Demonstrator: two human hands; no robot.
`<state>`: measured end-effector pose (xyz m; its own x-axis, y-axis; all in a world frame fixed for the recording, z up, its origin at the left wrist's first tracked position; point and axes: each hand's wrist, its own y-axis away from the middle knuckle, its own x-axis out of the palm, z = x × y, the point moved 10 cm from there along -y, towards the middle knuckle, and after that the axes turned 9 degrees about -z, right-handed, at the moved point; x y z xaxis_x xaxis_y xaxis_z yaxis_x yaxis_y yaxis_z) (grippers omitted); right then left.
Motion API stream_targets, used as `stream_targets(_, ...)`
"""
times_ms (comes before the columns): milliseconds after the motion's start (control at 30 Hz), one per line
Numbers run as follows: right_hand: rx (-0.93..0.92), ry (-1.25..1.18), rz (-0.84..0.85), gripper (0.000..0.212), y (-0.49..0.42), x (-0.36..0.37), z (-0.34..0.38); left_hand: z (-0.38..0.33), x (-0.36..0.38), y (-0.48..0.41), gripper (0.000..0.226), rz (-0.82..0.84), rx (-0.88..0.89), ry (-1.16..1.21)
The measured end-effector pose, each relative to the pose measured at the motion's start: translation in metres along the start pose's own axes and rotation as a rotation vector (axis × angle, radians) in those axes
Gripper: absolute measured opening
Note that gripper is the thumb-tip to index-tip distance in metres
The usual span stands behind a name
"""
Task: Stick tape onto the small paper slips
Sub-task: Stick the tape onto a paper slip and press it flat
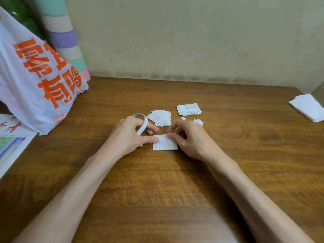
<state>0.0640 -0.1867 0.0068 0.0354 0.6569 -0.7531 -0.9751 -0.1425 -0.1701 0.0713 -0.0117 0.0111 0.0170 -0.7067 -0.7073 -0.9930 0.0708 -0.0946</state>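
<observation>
Left hand (pixel 129 135): bare, slender fingers.
Left forearm (pixel 75 186): bare from wrist to the lower frame edge, slim.
Right hand (pixel 186 138): bare, slender fingers.
Right forearm (pixel 245 186): bare from wrist to the lower frame edge, slim.

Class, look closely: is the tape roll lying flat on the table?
No, the tape roll stands on edge, looped around the fingers of the left hand rather than lying flat.

White plastic bag (pixel 31 88) with orange print on the wooden table (pixel 157 190) — pastel-striped roll (pixel 64 39) behind it.
</observation>
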Motion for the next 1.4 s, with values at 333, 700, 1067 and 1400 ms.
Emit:
stream_targets(333, -0.013, 0.026, -0.025, 0.005, 0.001, -0.001, 0.002, 0.001, 0.004, -0.003, 0.027, -0.012, 0.028, -0.076)
stream_targets(700, -0.002, 0.059, -0.124, 0.024, 0.005, -0.003, 0.003, -0.003, 0.007, 0.001, 0.024, 0.045, 0.029, -0.062)
stream_targets(1067, -0.040, 0.110, -0.024, 0.042, 0.009, -0.007, 0.001, -0.003, 0.006, 0.004, 0.025, 0.046, 0.005, -0.065)
stream_targets(1400, 0.010, -0.201, -0.130, 0.011, 0.008, -0.015, -0.005, -0.007, 0.002, 0.005, 0.036, 0.008, 0.003, -0.019)
